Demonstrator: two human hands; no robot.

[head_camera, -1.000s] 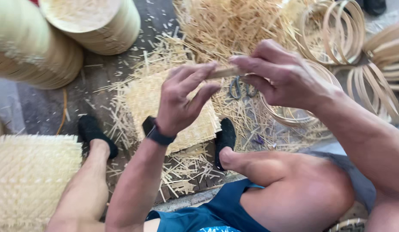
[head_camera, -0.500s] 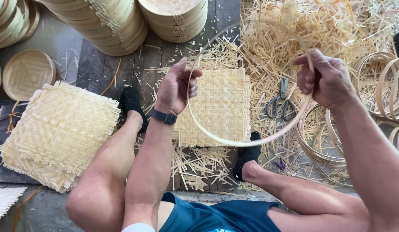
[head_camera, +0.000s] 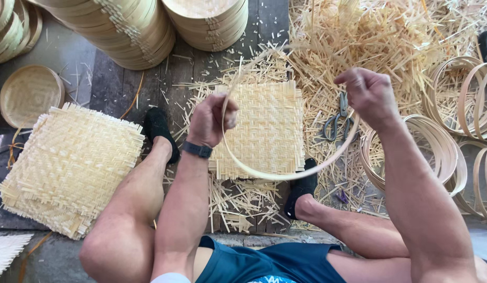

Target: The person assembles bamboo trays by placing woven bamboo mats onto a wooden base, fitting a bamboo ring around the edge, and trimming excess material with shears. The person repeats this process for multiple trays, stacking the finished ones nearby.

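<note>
Pale bamboo everywhere, and right in the middle of it a long, thin, pale bamboo strip (head_camera: pixel 264 175) is bowed into a wide open loop between both hands. The left hand (head_camera: pixel 213 119) is closed around one end, fingers curled tight, held low and toward the left knee. The right hand (head_camera: pixel 368 94) pinches the other end, closed too, sitting a little higher and off to the right. The strip sags down and toward the body from both grips, its curve hanging just above the square woven bamboo mat (head_camera: pixel 264 131) that lies on the dark plank floor (head_camera: pixel 175 78) between the two black shoes (head_camera: pixel 159 128). So the loop's open side faces up and away; the belly of it faces the lap. Both hands are equally on it, one end each, well apart from one another.

Beside the right hand, lower down on the straw litter, lie grey metal scissors (head_camera: pixel 335 120). Further right, a heap of finished bamboo hoops (head_camera: pixel 437 152). Left of the left knee, a stack of woven square mats (head_camera: pixel 70 167); stacked round bamboo trays (head_camera: pixel 206 23) at the top.
</note>
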